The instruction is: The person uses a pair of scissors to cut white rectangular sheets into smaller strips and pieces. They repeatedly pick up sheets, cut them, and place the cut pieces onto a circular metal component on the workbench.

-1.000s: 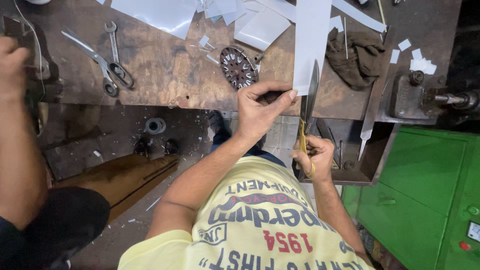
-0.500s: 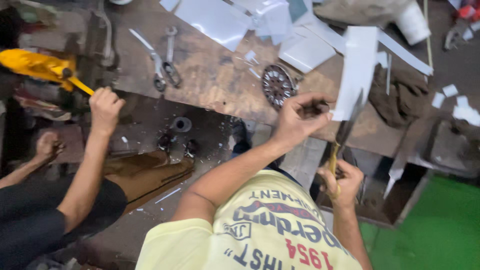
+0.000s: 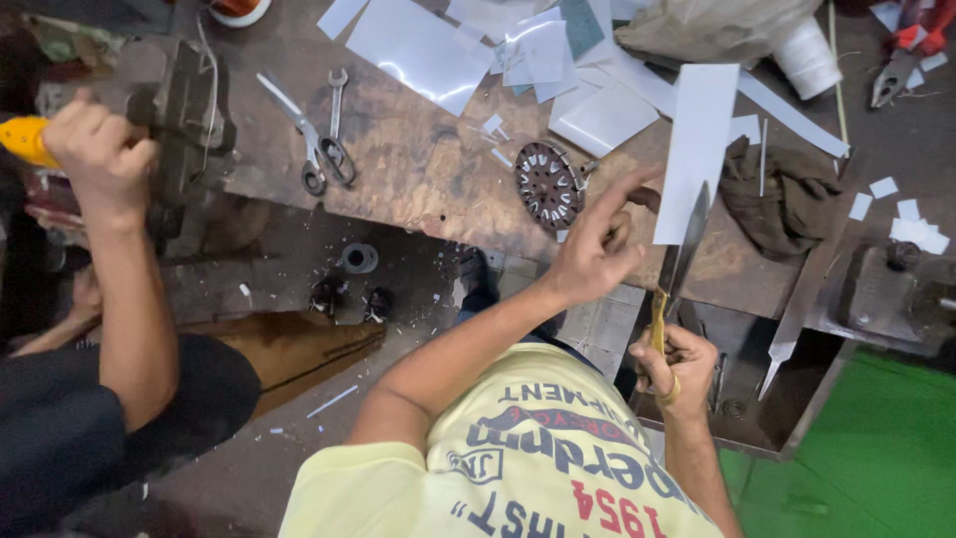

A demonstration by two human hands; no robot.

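My right hand (image 3: 677,364) grips the yellow handle of a pair of long metal shears (image 3: 685,244), whose blades point up into the lower edge of a tall white strip (image 3: 702,139). My left hand (image 3: 597,249) is at the strip's left edge. Its index finger is stretched out and the thumb pinches the strip. A round slotted metal disc (image 3: 548,184) lies on the brown workbench (image 3: 418,169) just left of my left hand.
A co-worker's hand (image 3: 100,149) grips a yellow-handled tool (image 3: 22,139) at a vise (image 3: 174,95) on the left. Scissors (image 3: 314,159), a wrench (image 3: 337,100), white sheets (image 3: 418,50), a dark rag (image 3: 777,199), a white roll (image 3: 807,55) and red-handled pliers (image 3: 896,60) lie on the bench.
The view has swung left and drawn closer. The co-worker's hand rose to the vise with the yellow tool. My hands stay at the strip, and my left index finger has straightened.
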